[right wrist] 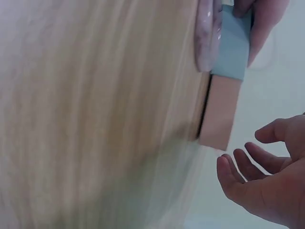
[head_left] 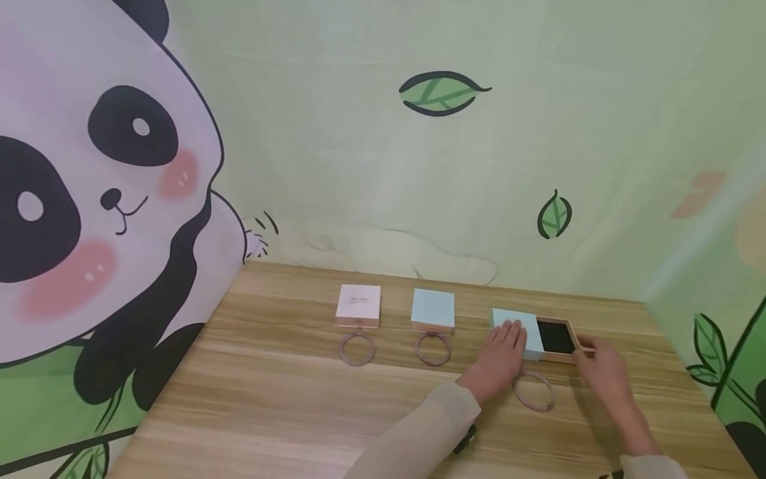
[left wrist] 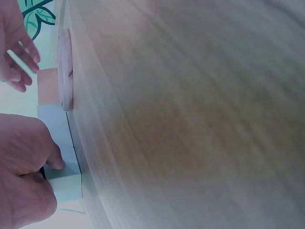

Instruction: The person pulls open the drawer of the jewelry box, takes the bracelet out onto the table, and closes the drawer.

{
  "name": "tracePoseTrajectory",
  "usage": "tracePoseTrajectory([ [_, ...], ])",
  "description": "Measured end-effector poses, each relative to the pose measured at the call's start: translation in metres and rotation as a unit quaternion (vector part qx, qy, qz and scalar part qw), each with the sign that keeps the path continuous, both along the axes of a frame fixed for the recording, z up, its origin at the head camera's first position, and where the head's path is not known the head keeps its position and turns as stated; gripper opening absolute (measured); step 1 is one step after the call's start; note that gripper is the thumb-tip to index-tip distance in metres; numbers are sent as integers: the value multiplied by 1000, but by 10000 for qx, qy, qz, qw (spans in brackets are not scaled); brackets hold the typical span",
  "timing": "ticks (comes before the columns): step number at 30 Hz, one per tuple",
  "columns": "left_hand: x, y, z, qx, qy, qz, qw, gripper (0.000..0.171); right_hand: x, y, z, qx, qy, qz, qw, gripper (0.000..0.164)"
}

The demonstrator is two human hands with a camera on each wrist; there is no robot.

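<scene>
A light blue slide-out box (head_left: 530,324) lies at the right of the table, its tan drawer (right wrist: 220,112) pulled partway out to the right and showing a black lining (head_left: 555,337). My left hand (head_left: 499,352) holds the blue sleeve, fingers over its top and thumb (left wrist: 55,157) against the near side. Just off the drawer's outer end is my right hand (right wrist: 267,174), its fingers loosely bent with nothing in them; a small gap separates it from the drawer. A pale mauve bangle (left wrist: 66,71) lies flat in front of this box.
Further left on the wooden table (head_left: 269,392) stand a second blue box (head_left: 433,309) and a pinkish white box (head_left: 359,304), both closed. In front of them lie two more mauve bangles, one bangle (head_left: 433,364) by the blue box. A printed panda backdrop (head_left: 335,133) rises behind.
</scene>
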State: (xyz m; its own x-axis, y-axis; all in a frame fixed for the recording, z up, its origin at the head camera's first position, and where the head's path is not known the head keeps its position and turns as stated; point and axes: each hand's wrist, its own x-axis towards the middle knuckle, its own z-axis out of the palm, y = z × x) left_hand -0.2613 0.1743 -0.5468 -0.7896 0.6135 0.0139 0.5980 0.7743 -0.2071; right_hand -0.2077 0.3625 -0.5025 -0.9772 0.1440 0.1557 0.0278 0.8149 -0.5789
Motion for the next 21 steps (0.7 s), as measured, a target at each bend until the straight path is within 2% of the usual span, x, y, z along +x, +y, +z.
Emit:
tracePoseTrajectory([
  [11, 3, -3, 8, -11, -194, -25, 9998, 53, -7, 5, -3, -156, -472, -252, 9984, 46],
  [21, 4, -5, 10, -11, -83, -65, 9999, 53, -12, -10, -11, -292, -546, -385, 9973, 52],
])
